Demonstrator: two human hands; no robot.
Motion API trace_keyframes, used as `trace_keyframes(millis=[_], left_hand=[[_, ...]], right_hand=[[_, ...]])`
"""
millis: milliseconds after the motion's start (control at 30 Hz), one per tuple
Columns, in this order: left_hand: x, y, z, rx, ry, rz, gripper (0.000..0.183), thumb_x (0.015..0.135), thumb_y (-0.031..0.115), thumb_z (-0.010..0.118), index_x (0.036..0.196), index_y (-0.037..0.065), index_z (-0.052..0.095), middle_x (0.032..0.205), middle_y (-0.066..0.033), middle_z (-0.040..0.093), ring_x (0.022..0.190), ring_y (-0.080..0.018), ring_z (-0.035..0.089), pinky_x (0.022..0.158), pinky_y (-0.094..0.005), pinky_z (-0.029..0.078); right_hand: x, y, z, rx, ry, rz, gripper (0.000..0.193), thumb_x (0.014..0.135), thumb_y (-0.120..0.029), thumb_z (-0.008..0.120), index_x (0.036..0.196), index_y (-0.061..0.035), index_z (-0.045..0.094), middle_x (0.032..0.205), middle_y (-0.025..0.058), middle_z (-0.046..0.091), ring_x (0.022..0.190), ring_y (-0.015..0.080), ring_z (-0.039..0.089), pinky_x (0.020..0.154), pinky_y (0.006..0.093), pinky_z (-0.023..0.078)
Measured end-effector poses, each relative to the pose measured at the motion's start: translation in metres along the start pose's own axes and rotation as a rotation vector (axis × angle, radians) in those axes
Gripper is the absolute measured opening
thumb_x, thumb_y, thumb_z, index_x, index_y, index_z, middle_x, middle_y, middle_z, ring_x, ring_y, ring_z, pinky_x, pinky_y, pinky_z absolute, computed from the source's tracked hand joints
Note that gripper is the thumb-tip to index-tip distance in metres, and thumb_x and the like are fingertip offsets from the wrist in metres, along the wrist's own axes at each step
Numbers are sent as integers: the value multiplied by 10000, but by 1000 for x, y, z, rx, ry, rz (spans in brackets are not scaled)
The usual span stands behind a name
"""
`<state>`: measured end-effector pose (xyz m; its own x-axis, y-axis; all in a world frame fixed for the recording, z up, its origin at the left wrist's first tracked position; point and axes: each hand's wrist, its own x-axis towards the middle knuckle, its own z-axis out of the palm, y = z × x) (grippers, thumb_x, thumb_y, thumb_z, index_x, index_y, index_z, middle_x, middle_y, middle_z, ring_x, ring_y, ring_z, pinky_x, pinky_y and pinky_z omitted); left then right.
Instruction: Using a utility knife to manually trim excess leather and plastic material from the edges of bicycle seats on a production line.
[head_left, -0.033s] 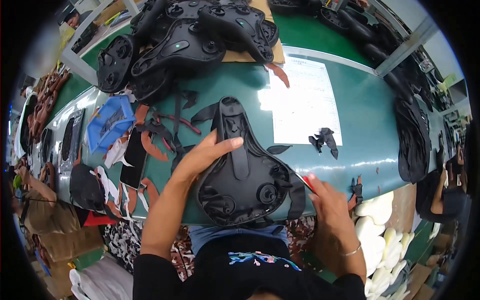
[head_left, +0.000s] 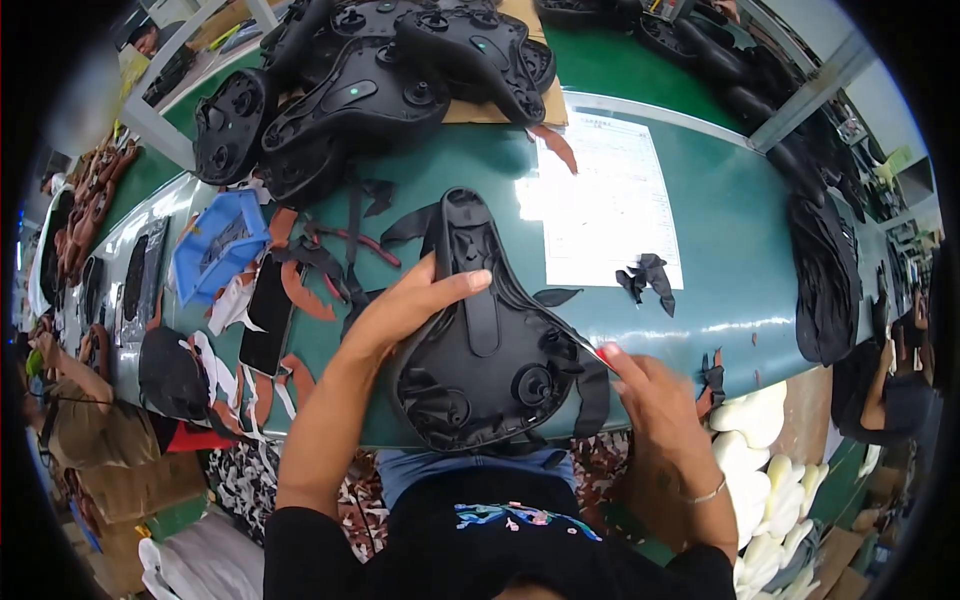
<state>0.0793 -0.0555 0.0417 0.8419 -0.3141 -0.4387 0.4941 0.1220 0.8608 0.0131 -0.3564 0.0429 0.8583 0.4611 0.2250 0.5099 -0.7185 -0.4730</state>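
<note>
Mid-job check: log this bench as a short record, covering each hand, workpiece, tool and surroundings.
Left hand: thumb on top of a black, pear-shaped saddle piece, fingers mostly hidden
Right hand: grips a slim red-handled tool with a thin metal blade
Blade: at the saddle piece's right edge; contact unclear
Workpiece: narrow end pointing away from the person, over a glossy green tabletop
Left side: black rectangular phone, red-handled pliers, blue plastic tray
Far side: heap of black saddle pieces, white paper sheet

Pale metal posts (head_left: 820, 92) stand behind a glossy green table (head_left: 722, 250).
</note>
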Motion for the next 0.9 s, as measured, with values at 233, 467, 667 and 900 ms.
trace_keyframes(millis=[233,467,667,900], left_hand=[[9,6,1,171,56,28,442,792,260,642,1095,-44,538,929,-78,599,792,-129,579,710,-250,479],[-31,-25,14,17,390,162,379,774,234,649,1020,-40,563,885,-76,607,767,-129,573,693,-262,472],[-58,-52,11,-47,496,240,377,795,203,634,1068,-33,527,970,-79,573,855,-121,537,766,-261,448],[-82,-72,18,-158,623,332,433,772,193,683,1098,-25,499,960,-69,549,875,-166,515,816,-299,428]], right_hand=[[-1,16,7,-226,-280,-196,671,805,-53,568,1414,-169,312,720,140,496,540,302,520,452,421,417],[-74,-57,60,2,-46,256,651,859,-100,579,1424,-66,257,696,190,538,499,370,536,445,464,427],[-69,-63,30,260,108,547,515,852,-85,618,1316,-6,410,988,209,644,726,320,669,639,384,529],[43,-40,62,260,287,72,510,819,-94,608,1281,3,415,1044,180,611,810,237,652,707,316,524]])
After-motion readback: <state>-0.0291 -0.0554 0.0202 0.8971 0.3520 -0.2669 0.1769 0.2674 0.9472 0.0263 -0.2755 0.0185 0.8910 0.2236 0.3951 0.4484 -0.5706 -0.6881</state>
